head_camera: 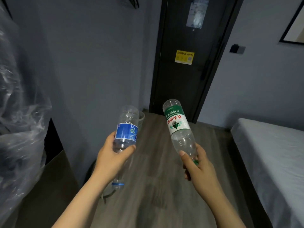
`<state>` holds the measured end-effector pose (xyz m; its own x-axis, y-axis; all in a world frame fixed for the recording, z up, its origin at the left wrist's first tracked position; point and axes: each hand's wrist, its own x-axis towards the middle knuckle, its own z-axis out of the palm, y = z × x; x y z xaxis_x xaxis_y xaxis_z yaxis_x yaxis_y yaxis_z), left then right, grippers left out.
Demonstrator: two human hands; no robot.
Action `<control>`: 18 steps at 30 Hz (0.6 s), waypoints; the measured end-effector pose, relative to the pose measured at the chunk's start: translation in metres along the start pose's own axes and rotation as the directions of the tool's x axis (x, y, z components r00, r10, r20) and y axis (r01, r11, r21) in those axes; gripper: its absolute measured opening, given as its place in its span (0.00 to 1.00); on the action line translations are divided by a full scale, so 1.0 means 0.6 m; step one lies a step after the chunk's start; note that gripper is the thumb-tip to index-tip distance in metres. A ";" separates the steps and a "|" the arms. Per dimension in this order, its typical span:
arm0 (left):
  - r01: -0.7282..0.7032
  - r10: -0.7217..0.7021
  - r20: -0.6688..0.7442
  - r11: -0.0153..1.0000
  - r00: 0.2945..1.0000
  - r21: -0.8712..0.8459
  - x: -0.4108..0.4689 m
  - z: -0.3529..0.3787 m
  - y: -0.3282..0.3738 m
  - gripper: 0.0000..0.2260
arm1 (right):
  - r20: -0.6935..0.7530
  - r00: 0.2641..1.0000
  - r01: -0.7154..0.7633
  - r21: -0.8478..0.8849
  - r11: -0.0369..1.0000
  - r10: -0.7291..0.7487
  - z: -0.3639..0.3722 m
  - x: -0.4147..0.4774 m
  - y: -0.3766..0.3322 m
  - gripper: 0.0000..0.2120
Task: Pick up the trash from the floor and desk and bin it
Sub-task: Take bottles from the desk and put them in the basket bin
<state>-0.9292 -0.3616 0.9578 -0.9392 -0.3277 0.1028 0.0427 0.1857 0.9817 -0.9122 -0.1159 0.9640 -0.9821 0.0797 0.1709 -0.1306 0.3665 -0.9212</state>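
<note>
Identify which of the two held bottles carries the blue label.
The blue-labelled bottle in the left hand; the other bottle, in the right hand, has a green and white label.

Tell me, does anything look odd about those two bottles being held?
Both look empty and are held bottom-up: the blue-label bottle in the left hand, the green-label bottle in the right hand.

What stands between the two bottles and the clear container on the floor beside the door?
Nothing visible does. The left hand holds the blue-label bottle, the right hand the green-label bottle; the visible floor up to the container looks bare. A cable lies beside the wall.
</note>
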 end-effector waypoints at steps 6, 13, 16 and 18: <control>0.032 -0.030 -0.040 0.999 0.999 0.034 0.143 0.037 -0.030 0.21 | 0.025 1.000 0.000 0.001 1.000 0.000 0.041 0.167 0.035 0.18; 0.035 -0.025 -0.150 0.997 0.988 0.064 0.344 0.120 -0.036 0.22 | 0.090 0.996 0.024 0.050 0.998 -0.029 0.070 0.406 0.075 0.18; 0.033 -0.018 -0.165 0.996 0.986 0.089 0.423 0.163 -0.029 0.22 | 0.121 0.992 0.020 0.061 0.998 -0.027 0.064 0.503 0.090 0.19; 0.039 -0.019 -0.187 0.994 0.982 0.101 0.466 0.189 -0.028 0.22 | 0.142 0.990 0.016 0.058 0.998 -0.024 0.060 0.566 0.101 0.20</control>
<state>-1.2314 -0.3514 0.9517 -0.8596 -0.4984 0.1122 -0.0280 0.2651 0.9638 -1.2586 -0.1002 0.9534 -0.9880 -0.0614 0.1415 -0.1537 0.3132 -0.9372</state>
